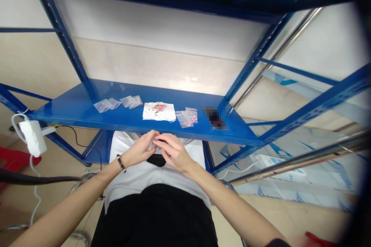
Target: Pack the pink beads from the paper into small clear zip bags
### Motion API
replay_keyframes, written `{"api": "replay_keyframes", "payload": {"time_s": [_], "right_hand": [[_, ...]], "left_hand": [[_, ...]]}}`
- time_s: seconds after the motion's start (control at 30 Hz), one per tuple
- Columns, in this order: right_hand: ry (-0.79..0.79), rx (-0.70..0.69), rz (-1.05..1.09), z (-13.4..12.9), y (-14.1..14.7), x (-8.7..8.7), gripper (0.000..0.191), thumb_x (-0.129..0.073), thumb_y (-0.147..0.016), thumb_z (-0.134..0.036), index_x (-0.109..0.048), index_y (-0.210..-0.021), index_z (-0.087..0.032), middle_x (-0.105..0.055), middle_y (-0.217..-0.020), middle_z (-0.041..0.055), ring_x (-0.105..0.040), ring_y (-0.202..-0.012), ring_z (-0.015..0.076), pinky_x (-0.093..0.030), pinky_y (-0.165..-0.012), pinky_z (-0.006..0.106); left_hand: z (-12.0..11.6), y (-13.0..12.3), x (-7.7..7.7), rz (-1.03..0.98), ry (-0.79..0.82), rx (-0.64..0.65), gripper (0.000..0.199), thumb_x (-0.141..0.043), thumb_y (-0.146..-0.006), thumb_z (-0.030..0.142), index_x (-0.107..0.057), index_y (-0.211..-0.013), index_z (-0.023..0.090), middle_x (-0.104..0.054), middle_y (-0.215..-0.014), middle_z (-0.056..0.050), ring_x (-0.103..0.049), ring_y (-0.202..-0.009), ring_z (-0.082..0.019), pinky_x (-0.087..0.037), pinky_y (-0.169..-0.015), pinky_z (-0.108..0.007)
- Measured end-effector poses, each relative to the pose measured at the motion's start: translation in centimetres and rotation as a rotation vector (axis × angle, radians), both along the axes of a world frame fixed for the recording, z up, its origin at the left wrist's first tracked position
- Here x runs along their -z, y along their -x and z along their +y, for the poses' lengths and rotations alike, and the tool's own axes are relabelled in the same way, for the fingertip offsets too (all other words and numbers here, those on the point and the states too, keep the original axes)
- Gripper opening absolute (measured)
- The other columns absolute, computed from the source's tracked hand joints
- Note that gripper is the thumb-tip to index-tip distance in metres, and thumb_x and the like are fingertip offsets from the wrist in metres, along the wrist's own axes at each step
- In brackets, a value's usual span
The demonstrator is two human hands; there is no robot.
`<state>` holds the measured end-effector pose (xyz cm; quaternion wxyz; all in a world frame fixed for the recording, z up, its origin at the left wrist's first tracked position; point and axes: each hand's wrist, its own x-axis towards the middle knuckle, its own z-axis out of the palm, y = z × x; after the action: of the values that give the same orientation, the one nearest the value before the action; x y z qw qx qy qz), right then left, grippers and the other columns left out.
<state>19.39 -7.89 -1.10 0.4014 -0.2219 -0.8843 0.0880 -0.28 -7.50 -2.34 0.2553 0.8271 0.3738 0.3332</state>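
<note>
My left hand [145,147] and my right hand [176,154] meet over my lap, just in front of the shelf's front edge. The left fingers are closed on a small clear plastic bag [150,145], mostly hidden by the hand. At its mouth the right fingertips press close to the left ones; whether they also grip the bag is hard to see. Beyond the hands lies a white crinkled sheet [147,114] with small pink and greenish pieces [159,108] heaped on it. To its right rest two overlapping clear bags [185,117] with pink pieces inside.
Flat clear bags [106,105] and another group of clear bags [131,102] lie left on the blue shelf [203,98]. A blurred-out dark object [215,118] sits at the right. Blue uprights frame the shelf; a white power strip [34,137] hangs at left.
</note>
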Motion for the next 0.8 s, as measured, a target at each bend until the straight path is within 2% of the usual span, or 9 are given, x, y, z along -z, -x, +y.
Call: {"api": "replay_keyframes", "payload": {"time_s": [0.13,0.27,0.43,0.67,0.8], "right_hand": [[-0.048,-0.068,-0.088,-0.3,0.1,0.1,0.031,-0.045,-0.090,-0.006,-0.063,-0.113,-0.017,-0.064,-0.114,0.0126,-0.056,-0.113,0.0238,-0.049,-0.094,0.045],[-0.039,-0.118,-0.149,0.7,0.3,0.6,0.030,-0.046,-0.089,-0.006,-0.063,-0.112,-0.015,-0.065,-0.116,0.0132,-0.056,-0.116,0.0230,-0.048,-0.098,0.044],[0.001,-0.049,-0.248,1.1,0.3,1.0,0.039,-0.046,-0.086,-0.005,-0.059,-0.121,-0.016,-0.062,-0.126,0.0128,-0.053,-0.122,0.0237,-0.045,-0.101,0.044],[0.009,-0.032,-0.448,-1.1,0.8,0.1,0.025,-0.047,-0.088,-0.008,-0.060,-0.108,-0.014,-0.063,-0.113,0.0138,-0.055,-0.113,0.0243,-0.047,-0.094,0.041],[0.027,-0.070,-0.482,-0.9,0.8,-0.2,0.019,-0.048,-0.089,-0.009,-0.058,-0.103,-0.013,-0.061,-0.111,0.0132,-0.054,-0.111,0.0235,-0.047,-0.096,0.038]], "left_hand": [[-0.7,0.2,0.1,0.024,-0.007,0.000,0.036,-0.050,-0.082,0.010,-0.045,-0.117,0.019,-0.057,-0.113,-0.008,-0.054,-0.105,-0.023,-0.042,-0.093,-0.036],[0.5,-0.2,0.3,0.095,-0.010,-0.004,0.021,-0.049,-0.081,0.012,-0.052,-0.101,0.019,-0.059,-0.096,-0.005,-0.054,-0.092,-0.022,-0.044,-0.083,-0.035],[1.7,-0.1,0.2,0.226,-0.087,-0.050,0.011,-0.050,-0.080,0.012,-0.051,-0.088,0.019,-0.058,-0.087,-0.004,-0.051,-0.084,-0.022,-0.040,-0.077,-0.035],[-0.6,0.6,-0.6,0.390,-0.150,-0.058,0.016,-0.051,-0.079,0.014,-0.051,-0.094,0.019,-0.057,-0.091,-0.006,-0.051,-0.090,-0.025,-0.041,-0.081,-0.037],[-0.5,0.1,-0.2,0.477,-0.159,-0.055,0.015,-0.050,-0.078,0.013,-0.049,-0.092,0.019,-0.057,-0.090,-0.007,-0.052,-0.091,-0.026,-0.041,-0.082,-0.038]]}}
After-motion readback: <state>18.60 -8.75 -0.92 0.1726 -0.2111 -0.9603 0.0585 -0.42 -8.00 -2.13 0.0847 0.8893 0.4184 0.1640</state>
